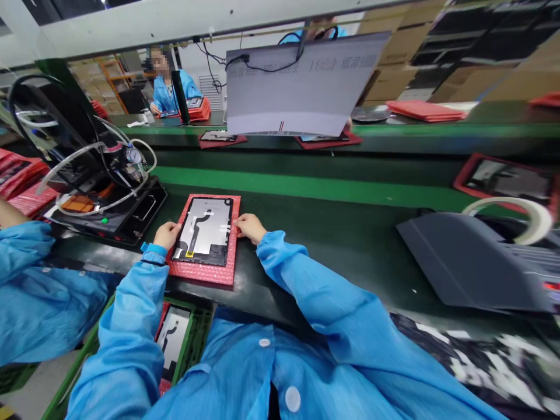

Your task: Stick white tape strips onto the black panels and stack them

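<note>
A grey tablet panel lies flat on a pink bubble-wrap sheet on the dark green belt in front of me. My left hand grips the panel's left edge with curled fingers. My right hand holds the right edge the same way. Both sleeves are blue. The panel shows black flex strips and a small yellow tag near its lower left corner.
A black fixture with white hoses stands to the left. A green crate below the belt edge holds another panel. Grey sheets and a tape roll lie at right. Another person's blue sleeve is at left, a co-worker across.
</note>
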`<state>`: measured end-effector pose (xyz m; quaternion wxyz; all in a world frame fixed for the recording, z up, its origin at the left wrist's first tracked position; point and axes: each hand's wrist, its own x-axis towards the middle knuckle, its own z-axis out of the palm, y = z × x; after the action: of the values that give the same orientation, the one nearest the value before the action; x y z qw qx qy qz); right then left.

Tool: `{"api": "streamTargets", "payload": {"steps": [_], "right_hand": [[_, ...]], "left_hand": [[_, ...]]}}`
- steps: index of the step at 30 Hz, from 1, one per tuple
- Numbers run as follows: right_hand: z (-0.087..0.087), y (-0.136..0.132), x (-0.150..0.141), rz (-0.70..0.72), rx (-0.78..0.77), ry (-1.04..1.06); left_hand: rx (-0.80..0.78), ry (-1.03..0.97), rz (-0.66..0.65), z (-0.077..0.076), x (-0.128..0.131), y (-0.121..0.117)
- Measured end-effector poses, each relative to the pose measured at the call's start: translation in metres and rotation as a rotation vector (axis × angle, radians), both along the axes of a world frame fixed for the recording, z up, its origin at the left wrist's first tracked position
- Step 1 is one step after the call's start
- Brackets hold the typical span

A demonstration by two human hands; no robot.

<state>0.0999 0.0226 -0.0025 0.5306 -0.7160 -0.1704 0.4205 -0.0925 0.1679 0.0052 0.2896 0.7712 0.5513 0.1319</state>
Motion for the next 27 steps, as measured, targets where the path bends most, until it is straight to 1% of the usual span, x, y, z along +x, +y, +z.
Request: {"api": "streamTargets", "payload": {"steps": [2, 3, 7, 10, 14, 18, 22, 27], "right_hand": [[0.002, -0.007, -0.008, -0.017, 0.043, 0.010], [0.004, -0.012, -0.013, -0.011, 0.071, 0.059], [0.013, -0.034, -0.037, 0.046, 0.165, 0.404], [0.015, -0.041, -0.048, 0.011, 0.191, 0.508], [0.010, -0.038, -0.051, -0.007, 0.217, 0.546], [0.005, -0.036, -0.050, 0.007, 0.230, 0.552], [0.005, -0.036, -0.044, 0.032, 0.199, 0.553], [0.007, -0.036, -0.040, 0.007, 0.198, 0.524]], "left_hand": [[-0.005, 0.007, 0.011, -0.001, 0.000, 0.001], [-0.015, 0.004, 0.012, -0.002, 0.001, 0.001], [-0.078, -0.036, -0.009, -0.011, 0.003, -0.001], [-0.111, -0.075, 0.002, -0.020, 0.005, 0.000], [-0.160, -0.147, 0.024, -0.026, 0.005, 0.007], [-0.206, -0.216, 0.020, -0.024, 0.004, 0.014], [-0.233, -0.266, 0.011, -0.023, 0.003, 0.014], [-0.259, -0.325, 0.036, -0.024, 0.003, 0.011]]}}
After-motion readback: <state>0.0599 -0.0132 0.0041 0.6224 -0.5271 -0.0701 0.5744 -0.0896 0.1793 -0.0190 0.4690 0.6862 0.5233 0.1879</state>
